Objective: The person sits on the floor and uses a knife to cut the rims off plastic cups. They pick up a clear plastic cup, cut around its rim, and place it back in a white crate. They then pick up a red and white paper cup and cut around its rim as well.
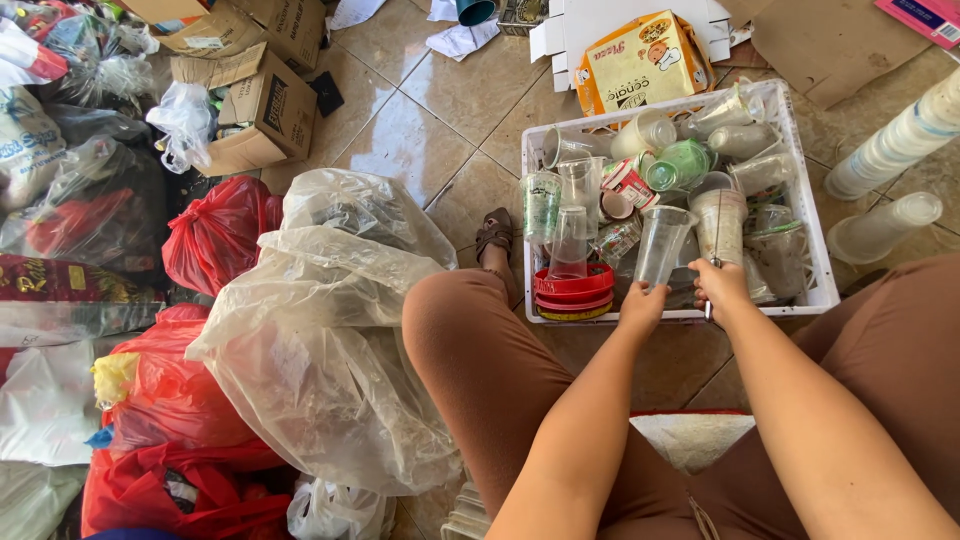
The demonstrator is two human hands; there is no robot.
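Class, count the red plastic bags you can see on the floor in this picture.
3: one red bag beside the cardboard boxes, one left of the clear plastic sack, one at the bottom edge. Others may be hidden under the pile.

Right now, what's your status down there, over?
Left hand grips clear plastic cup. Right hand on second cup, over white crate of cups. Red lids beside, nothing blocking.

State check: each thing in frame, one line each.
Left hand: gripping clear cup, mouth up, tilted.
Right hand: closed on a thin tool, over the cloudy cup.
White crate: open, full of jumbled cups.
Red lids: stacked.
Clear bag: crumpled.
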